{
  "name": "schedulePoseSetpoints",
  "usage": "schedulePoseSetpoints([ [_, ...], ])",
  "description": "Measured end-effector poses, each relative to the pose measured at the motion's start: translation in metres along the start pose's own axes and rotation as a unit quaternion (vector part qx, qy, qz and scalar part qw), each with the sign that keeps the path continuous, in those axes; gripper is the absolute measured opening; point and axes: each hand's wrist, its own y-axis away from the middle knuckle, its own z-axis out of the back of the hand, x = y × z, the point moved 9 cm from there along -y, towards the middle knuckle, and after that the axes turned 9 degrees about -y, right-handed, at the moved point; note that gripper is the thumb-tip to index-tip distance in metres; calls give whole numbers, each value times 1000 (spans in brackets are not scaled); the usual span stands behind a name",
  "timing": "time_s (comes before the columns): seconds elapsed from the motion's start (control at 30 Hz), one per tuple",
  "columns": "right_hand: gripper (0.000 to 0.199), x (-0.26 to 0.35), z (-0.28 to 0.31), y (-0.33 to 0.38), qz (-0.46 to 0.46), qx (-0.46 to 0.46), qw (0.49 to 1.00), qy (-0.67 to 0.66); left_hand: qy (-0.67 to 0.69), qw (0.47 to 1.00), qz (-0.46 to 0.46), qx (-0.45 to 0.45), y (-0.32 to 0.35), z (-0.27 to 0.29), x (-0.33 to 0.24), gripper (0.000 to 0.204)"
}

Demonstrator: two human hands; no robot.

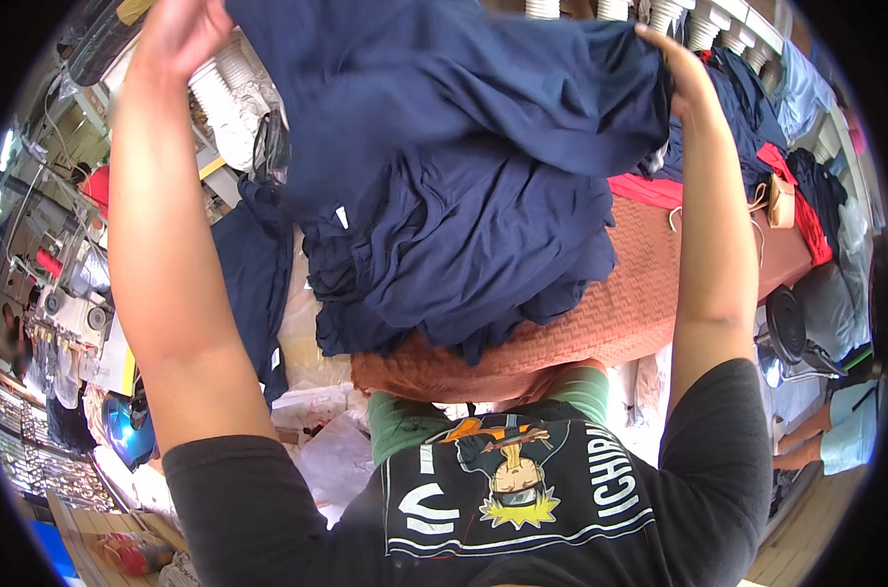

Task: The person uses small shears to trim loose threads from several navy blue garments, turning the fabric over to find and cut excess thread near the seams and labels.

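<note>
From where I'm sitting, I've got a navy cloth point(463, 93) stretched up across the top of the view, loose and rumpled, with a slight blur. The right hand point(688, 83) has its side edge pinched, fingers on the border, so nearly all the fabric sits to the left of that grip. The left hand point(184, 39) is up by the cloth's other end, but the top edge cuts it off, so I honestly can't tell if it's gripping anything. Right below the cloth is a navy heap point(454, 245) on the brown table cover point(644, 274), between both forearms. Some red fabric point(639, 188) lies just beside the heap.
</note>
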Motion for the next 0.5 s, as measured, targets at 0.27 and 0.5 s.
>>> schedulePoseSetpoints([
  [0.27,41,76,-71,60,302,-159,909,241,144,983,13,117,-38,-65,-72,42],
  [0.5,73,26,-189,229,375,-121,869,299,201,973,22,110,-45,-192,-124,59],
])
